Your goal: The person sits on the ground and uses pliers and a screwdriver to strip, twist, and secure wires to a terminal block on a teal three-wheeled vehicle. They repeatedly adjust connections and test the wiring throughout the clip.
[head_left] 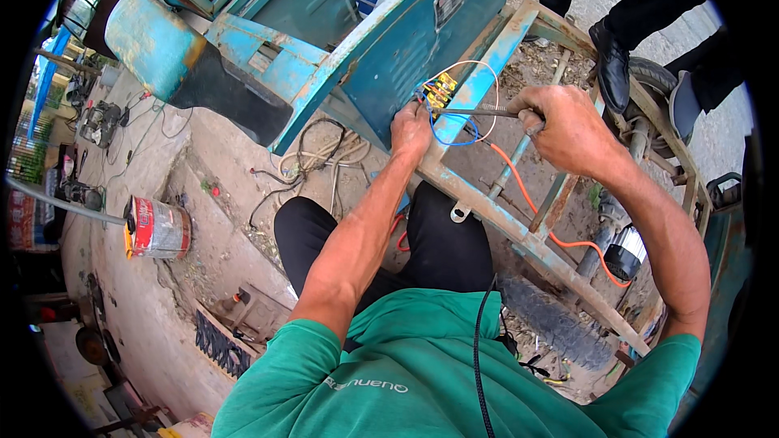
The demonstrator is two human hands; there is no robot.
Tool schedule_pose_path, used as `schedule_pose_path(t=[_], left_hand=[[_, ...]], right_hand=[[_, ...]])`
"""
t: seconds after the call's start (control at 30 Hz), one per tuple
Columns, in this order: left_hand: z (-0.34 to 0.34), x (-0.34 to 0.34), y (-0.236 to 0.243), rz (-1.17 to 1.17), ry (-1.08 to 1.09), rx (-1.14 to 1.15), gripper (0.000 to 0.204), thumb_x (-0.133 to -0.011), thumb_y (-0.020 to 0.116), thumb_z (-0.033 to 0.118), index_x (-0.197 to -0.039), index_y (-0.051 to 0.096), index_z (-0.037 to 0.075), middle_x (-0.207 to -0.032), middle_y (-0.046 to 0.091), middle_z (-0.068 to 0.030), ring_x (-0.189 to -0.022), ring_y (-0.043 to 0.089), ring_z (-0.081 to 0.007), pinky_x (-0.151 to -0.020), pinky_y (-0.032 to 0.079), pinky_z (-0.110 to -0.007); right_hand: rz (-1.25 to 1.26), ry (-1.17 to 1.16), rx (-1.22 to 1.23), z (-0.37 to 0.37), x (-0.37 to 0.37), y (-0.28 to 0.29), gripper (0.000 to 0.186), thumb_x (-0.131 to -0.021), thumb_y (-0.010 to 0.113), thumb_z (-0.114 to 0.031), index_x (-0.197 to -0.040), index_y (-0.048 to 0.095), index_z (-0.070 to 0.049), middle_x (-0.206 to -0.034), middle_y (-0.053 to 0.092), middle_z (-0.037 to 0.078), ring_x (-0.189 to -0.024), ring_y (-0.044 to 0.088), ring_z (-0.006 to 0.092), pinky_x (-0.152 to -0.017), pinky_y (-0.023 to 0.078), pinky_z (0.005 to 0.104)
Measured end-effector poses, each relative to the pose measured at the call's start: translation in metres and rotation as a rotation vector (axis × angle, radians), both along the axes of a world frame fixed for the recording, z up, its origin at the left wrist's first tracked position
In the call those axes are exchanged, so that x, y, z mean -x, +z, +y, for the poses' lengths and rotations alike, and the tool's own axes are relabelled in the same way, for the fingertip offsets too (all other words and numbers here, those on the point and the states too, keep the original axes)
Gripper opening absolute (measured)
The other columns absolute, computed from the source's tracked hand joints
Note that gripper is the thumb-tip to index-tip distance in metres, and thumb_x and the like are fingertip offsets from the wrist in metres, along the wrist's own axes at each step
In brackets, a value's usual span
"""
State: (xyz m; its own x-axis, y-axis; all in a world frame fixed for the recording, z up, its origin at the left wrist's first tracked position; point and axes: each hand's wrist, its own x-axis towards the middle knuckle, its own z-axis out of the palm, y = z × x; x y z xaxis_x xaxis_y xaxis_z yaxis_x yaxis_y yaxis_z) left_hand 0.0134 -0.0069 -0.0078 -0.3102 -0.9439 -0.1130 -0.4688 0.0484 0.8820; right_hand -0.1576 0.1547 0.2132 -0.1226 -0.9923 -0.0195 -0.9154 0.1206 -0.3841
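two bare hands meet over a rusty blue frame [495, 212], at work on wiring. the right hand [560, 123] is folded firmly around one end of a long thin tool [479, 113], whose shaft points left across the frame toward a yellow-marked block [442, 89]. that block sits at the foot of a teal panel [406, 57], right beside the fingers of the left hand [411, 131]. those fingers are curled in close, but i can't tell from here whether they pinch a wire or only steady the block. a blue wire [464, 143] and a white wire [497, 92] loop loosely beside it, and an orange cable [521, 178] runs from near those loops, across the frame, to a silver-and-black cylinder [626, 253]. so the cable looks laid, i'd judge, while the work at the block seems unfinished: the loops hang untidied, and which ends are fixed i can't see. underfoot it's dusty, littered ground, with tangled cables [320, 154] left of the knees and a red bucket [158, 227] well off to the left. on the far right, people in dark trousers stand close by, one black shoe [612, 63] near a wheel [652, 75].
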Motion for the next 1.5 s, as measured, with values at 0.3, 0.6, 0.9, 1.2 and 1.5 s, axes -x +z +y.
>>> schedule_pose_path(t=[0.3,0.6,0.9,1.2,1.5], left_hand=[[-0.001,0.001,-0.003,0.019,0.006,0.007,0.036,-0.102,0.052,0.028,-0.115,0.071,0.000,-0.111,0.070,-0.0297,-0.109,0.065,-0.0488,-0.092,0.049,-0.052],[0.000,0.000,0.001,-0.018,0.007,0.021,0.037,-0.102,0.053,0.026,-0.115,0.070,-0.003,-0.106,0.072,-0.0281,-0.100,0.068,-0.0436,-0.088,0.050,-0.048],[-0.001,0.002,-0.002,-0.001,0.017,0.023,0.036,-0.102,0.053,0.029,-0.112,0.071,0.000,-0.109,0.070,-0.0297,-0.108,0.065,-0.0498,-0.092,0.049,-0.053],[-0.002,-0.001,-0.001,0.048,-0.006,-0.068,0.040,-0.099,0.052,0.029,-0.116,0.071,-0.002,-0.112,0.071,-0.0291,-0.109,0.066,-0.0469,-0.094,0.050,-0.051],[0.003,0.001,0.007,0.057,0.020,-0.089,0.040,-0.096,0.054,0.028,-0.116,0.071,-0.002,-0.106,0.073,-0.0278,-0.102,0.070,-0.0435,-0.091,0.050,-0.049]], right_hand=[[0.038,0.008,-0.006,0.003,0.001,-0.001,0.023,-0.089,0.062,-0.005,-0.107,0.075,0.001,-0.096,0.073,0.025,-0.093,0.072,0.0417,-0.087,0.056,0.0488],[-0.008,-0.021,0.027,0.004,-0.003,-0.001,0.025,-0.088,0.060,-0.005,-0.107,0.075,0.002,-0.088,0.071,0.028,-0.086,0.072,0.0420,-0.083,0.056,0.0486],[0.002,-0.014,0.009,0.006,0.000,-0.002,0.026,-0.088,0.059,-0.005,-0.109,0.075,0.002,-0.093,0.071,0.028,-0.090,0.072,0.0422,-0.084,0.056,0.0485],[0.029,0.029,-0.034,0.022,0.000,-0.004,0.029,-0.087,0.056,0.000,-0.110,0.073,0.003,-0.098,0.073,0.026,-0.094,0.071,0.0436,-0.086,0.054,0.0515],[0.219,0.326,0.127,0.020,0.025,-0.001,0.046,-0.070,0.061,0.008,-0.114,0.072,-0.001,-0.083,0.065,0.014,-0.086,0.064,0.0361,-0.082,0.046,0.0475]])
